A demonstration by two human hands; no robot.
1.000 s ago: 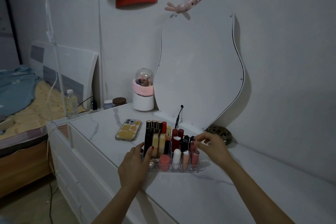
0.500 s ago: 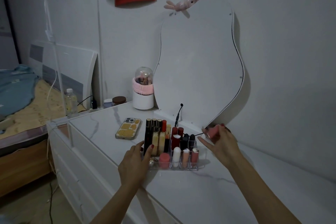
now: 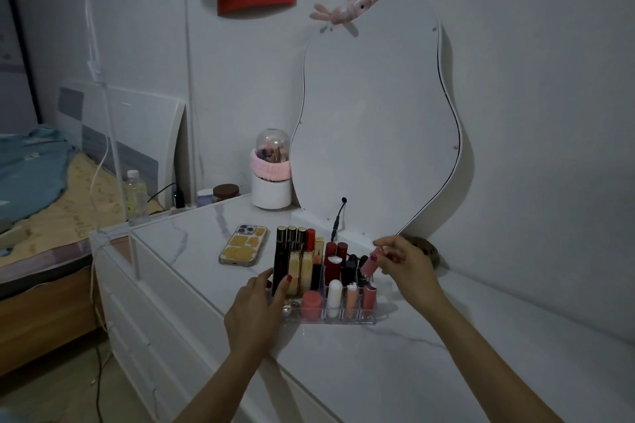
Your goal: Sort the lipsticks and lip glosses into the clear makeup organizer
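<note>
The clear makeup organizer (image 3: 343,318) stands on the white dresser top, packed with several upright lipsticks and lip glosses (image 3: 309,261) in black, gold, red and pink. My left hand (image 3: 256,307) rests against the organizer's left front corner, fingers curled on it. My right hand (image 3: 405,266) hovers over the organizer's right side and pinches a pink lip gloss (image 3: 370,263), tilted, its lower end just above the right back compartments.
A phone (image 3: 244,244) in a yellow case lies left of the organizer. Behind stand a curvy mirror (image 3: 378,120), a white pot with a pink band (image 3: 271,178), a black cable plug (image 3: 338,221) and a dark round object (image 3: 427,247). A bed is at left.
My right hand lifted a pink lip gloss up and to the right, away from the organizer, then brought it back down over the right side. My left hand stayed put.
</note>
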